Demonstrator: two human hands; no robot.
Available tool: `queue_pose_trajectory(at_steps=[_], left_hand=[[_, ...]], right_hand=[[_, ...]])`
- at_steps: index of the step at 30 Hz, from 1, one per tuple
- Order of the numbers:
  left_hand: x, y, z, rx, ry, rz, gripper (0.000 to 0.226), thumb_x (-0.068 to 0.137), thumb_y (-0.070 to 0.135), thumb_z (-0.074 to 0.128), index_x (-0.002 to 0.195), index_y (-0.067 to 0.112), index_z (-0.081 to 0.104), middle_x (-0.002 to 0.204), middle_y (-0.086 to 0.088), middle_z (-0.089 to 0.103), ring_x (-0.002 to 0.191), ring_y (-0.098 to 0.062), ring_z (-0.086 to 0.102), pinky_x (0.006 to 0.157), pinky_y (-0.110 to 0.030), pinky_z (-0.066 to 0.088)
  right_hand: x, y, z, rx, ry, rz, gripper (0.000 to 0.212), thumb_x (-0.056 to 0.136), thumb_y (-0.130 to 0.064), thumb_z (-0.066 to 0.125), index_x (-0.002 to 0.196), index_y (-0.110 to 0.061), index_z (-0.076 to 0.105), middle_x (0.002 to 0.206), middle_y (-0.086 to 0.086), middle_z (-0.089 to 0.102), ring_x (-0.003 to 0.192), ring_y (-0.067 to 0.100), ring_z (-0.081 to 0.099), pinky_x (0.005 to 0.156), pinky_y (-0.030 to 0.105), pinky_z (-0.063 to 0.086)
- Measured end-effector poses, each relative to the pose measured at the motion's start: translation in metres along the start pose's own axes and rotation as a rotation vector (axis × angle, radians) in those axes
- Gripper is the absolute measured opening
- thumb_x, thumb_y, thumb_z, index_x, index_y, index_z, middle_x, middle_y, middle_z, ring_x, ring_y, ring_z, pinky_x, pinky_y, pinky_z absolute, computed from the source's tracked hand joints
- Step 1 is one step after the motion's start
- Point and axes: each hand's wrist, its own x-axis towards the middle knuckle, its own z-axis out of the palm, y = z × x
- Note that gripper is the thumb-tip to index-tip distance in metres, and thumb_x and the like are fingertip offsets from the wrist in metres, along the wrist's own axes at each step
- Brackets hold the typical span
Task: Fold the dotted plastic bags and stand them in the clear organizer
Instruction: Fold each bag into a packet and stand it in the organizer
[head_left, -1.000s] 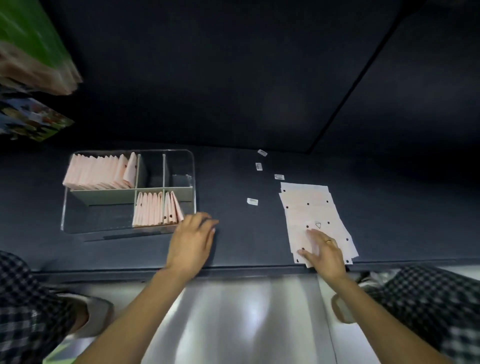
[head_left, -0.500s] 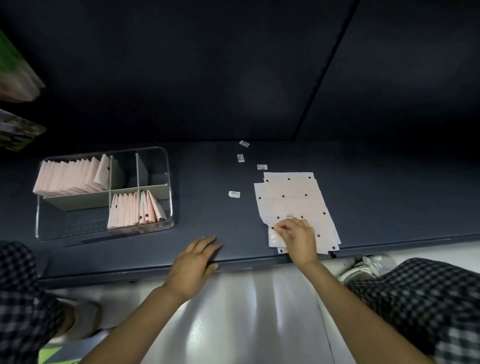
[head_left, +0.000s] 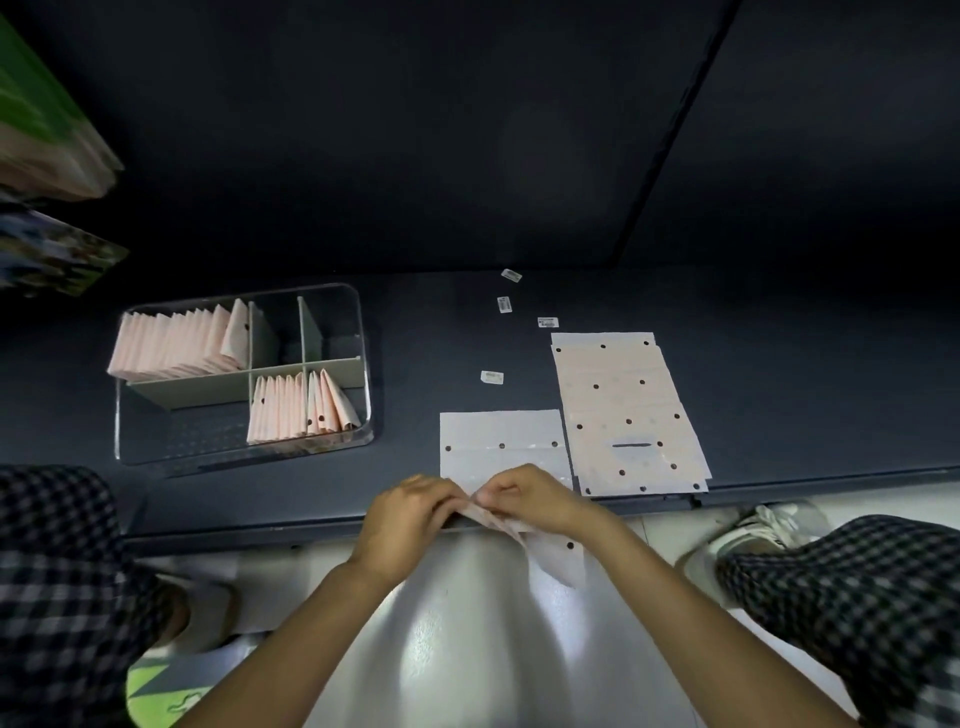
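Both hands meet at the near edge of the dark table (head_left: 779, 415). Left hand (head_left: 402, 517) and right hand (head_left: 524, 499) each pinch the same dotted bag (head_left: 498, 436), fingers curled on its near edge, knuckles almost touching. The far part of that bag lies flat on the table; its near end is bunched between the hands, and a corner hangs off the table edge below the right wrist. Can't tell exactly how it is creased under the fingers.

Just right of it, touching or nearly so: stack of flat dotted bags (head_left: 623, 415), fanned out, running from mid-table to the near edge. The top one shows a dark handle slot.

Clear organizer (head_left: 363, 332) sits on the left of the table, well apart from the hands. Folded pink bags stand in two compartments: a full row in the far-left one (head_left: 176, 338), a shorter row in the near-right one (head_left: 301, 410), its rightmost pieces leaning. Far-middle, far-right and near-left compartments look bare.

Four small white labels (head_left: 492, 377) are scattered on the table, far of the bags.

The person wears checked trousers (head_left: 857, 597), knees on both sides of the view, with a light shoe (head_left: 763, 530) at the right knee. Blurred green and coloured packaging (head_left: 47, 150) sits at far left.
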Motion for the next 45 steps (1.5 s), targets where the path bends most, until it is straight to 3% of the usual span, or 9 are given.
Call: queue_pose_trajectory(at_steps=[8, 16, 19, 24, 26, 28, 36, 41, 45], left_hand=[[0.016, -0.009, 0.000, -0.373, 0.052, -0.433, 0.012, 0.099, 0.022, 0.044, 0.087, 0.019, 0.045, 0.069, -0.005, 0.058, 0.063, -0.023, 0.050, 0.063, -0.037, 0.044], [0.022, -0.013, 0.003, -0.291, 0.140, -0.611, 0.005, 0.098, 0.018, 0.044, 0.093, 0.019, 0.044, 0.090, 0.001, 0.063, 0.082, -0.026, 0.060, 0.071, -0.037, 0.048], [0.013, -0.007, 0.004, -0.133, 0.241, -0.519, 0.012, 0.093, 0.013, 0.054, 0.105, 0.012, 0.051, 0.104, -0.004, 0.059, 0.093, -0.024, 0.054, 0.073, -0.036, 0.045], [-0.007, 0.009, 0.023, 0.175, 0.022, 0.077, 0.030, 0.081, 0.011, 0.070, 0.110, 0.008, 0.064, 0.122, -0.010, 0.062, 0.111, -0.032, 0.059, 0.092, -0.041, 0.050], [-0.015, 0.006, 0.036, 0.296, -0.199, 0.113, 0.053, 0.095, 0.030, 0.052, 0.143, 0.011, 0.037, 0.155, -0.009, 0.024, 0.143, -0.028, 0.021, 0.118, -0.041, 0.015], [-0.023, -0.003, 0.045, 0.401, -0.349, 0.080, 0.069, 0.099, 0.047, 0.030, 0.150, 0.016, -0.005, 0.154, -0.002, -0.018, 0.141, -0.022, -0.022, 0.114, -0.039, -0.018], [-0.031, -0.009, 0.047, 0.522, -0.437, 0.042, 0.082, 0.096, 0.056, 0.031, 0.138, 0.027, -0.033, 0.145, -0.007, -0.040, 0.131, -0.029, -0.040, 0.111, -0.043, -0.022], [-0.029, -0.009, 0.045, 0.493, -0.394, 0.019, 0.074, 0.096, 0.055, 0.031, 0.147, 0.031, -0.017, 0.153, -0.003, -0.025, 0.141, -0.028, -0.023, 0.114, -0.042, -0.016], [-0.017, -0.004, 0.031, 0.398, -0.241, 0.045, 0.064, 0.077, 0.051, 0.069, 0.133, 0.026, 0.053, 0.138, 0.000, 0.053, 0.126, -0.025, 0.051, 0.099, -0.039, 0.043]], right_hand=[[-0.014, 0.010, -0.061, 0.400, 0.038, 0.114, 0.061, 0.083, -0.069, 0.033, 0.111, -0.028, 0.068, 0.108, -0.010, 0.070, 0.105, 0.002, 0.061, 0.085, 0.021, 0.044], [0.003, 0.032, -0.038, 0.291, 0.361, 0.169, 0.022, 0.092, -0.029, 0.059, 0.092, -0.007, 0.061, 0.086, 0.012, 0.066, 0.075, 0.019, 0.060, 0.072, 0.028, 0.054], [0.012, 0.035, -0.032, 0.118, 0.468, 0.204, 0.021, 0.091, -0.021, 0.059, 0.074, -0.008, 0.059, 0.061, 0.004, 0.057, 0.062, 0.019, 0.051, 0.077, 0.037, 0.049], [0.017, 0.034, -0.029, -0.031, 0.504, 0.242, 0.019, 0.090, -0.022, 0.059, 0.075, -0.010, 0.062, 0.068, -0.001, 0.058, 0.072, 0.020, 0.054, 0.075, 0.029, 0.046], [0.019, 0.034, -0.027, -0.050, 0.532, 0.254, 0.021, 0.091, -0.022, 0.058, 0.074, -0.010, 0.061, 0.070, 0.002, 0.060, 0.073, 0.022, 0.055, 0.072, 0.028, 0.044], [0.019, 0.034, -0.024, -0.076, 0.567, 0.252, 0.020, 0.092, -0.023, 0.057, 0.077, -0.011, 0.061, 0.076, 0.004, 0.063, 0.077, 0.021, 0.055, 0.069, 0.027, 0.041], [0.012, 0.032, -0.010, -0.121, 0.568, 0.280, 0.023, 0.086, -0.028, 0.065, 0.098, -0.015, 0.049, 0.079, -0.005, 0.056, 0.082, 0.019, 0.054, 0.069, 0.027, 0.039], [-0.005, 0.031, -0.007, -0.549, 0.778, 0.109, 0.027, 0.088, -0.018, 0.063, 0.110, -0.011, 0.050, 0.093, 0.007, 0.062, 0.090, 0.027, 0.056, 0.072, 0.036, 0.046], [-0.014, 0.029, -0.003, -0.628, 0.643, -0.342, 0.017, 0.084, -0.013, 0.068, 0.100, -0.008, 0.066, 0.101, 0.005, 0.065, 0.095, 0.025, 0.057, 0.081, 0.031, 0.048]])
